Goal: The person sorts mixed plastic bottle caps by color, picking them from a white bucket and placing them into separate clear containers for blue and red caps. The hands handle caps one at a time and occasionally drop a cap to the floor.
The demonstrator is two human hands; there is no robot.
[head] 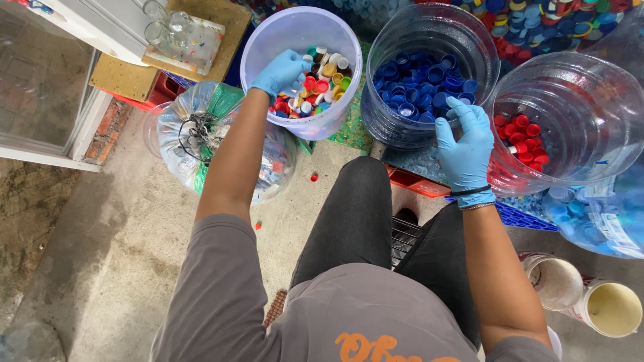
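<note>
My left hand (280, 72), in a blue glove, reaches into a pale translucent bucket (265, 35) and rests on mixed coloured bottle caps (320, 86). Whether it grips a cap is hidden. My right hand (465, 139), also gloved in blue, hovers at the near rim of a clear tub (429, 27) full of blue caps (419, 84), fingers spread with nothing visible in them. To its right, a clear tub (583, 87) holds red caps (526, 137).
A tied clear plastic bag (201, 134) stuffed with caps sits at left on the concrete floor. One red cap (313, 177) lies loose on the floor. Two paint-stained buckets (590, 295) stand at lower right. My knees (365, 201) are below the tubs.
</note>
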